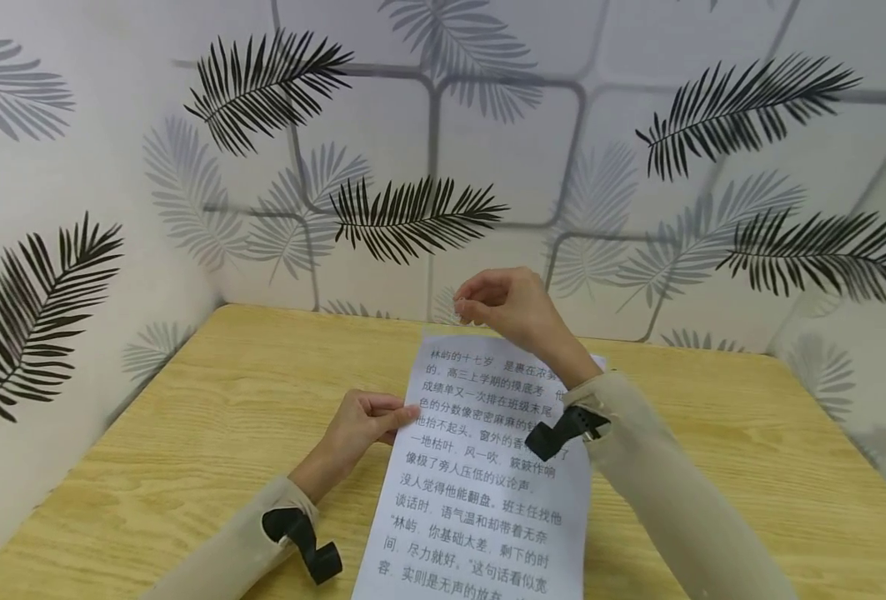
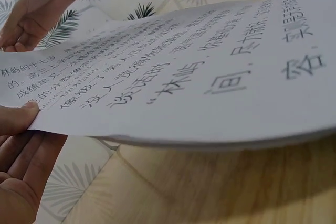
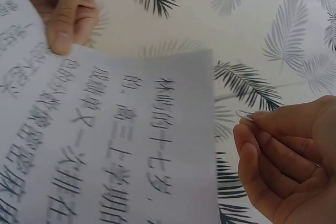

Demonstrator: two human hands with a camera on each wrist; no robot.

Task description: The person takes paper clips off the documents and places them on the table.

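Printed sheets of paper (image 1: 480,500) with large Chinese characters are held up off the table, top edge away from me. My left hand (image 1: 360,425) pinches their left edge, the thumb (image 2: 21,118) on top and the fingers underneath. In the left wrist view the lower edge looks like more than one layer. Just beyond the top edge, my right hand (image 1: 513,308) pinches a small silver wire paper clip (image 3: 244,115) between thumb and forefinger. The clip is apart from the paper, and most of it is hidden by the fingertips.
A yellow wood-grain table (image 1: 225,417) lies beneath the paper and both arms. Behind it stands a pale wall (image 1: 503,150) with dark and grey leaf patterns. Black straps (image 1: 303,542) sit on both wrists over beige sleeves.
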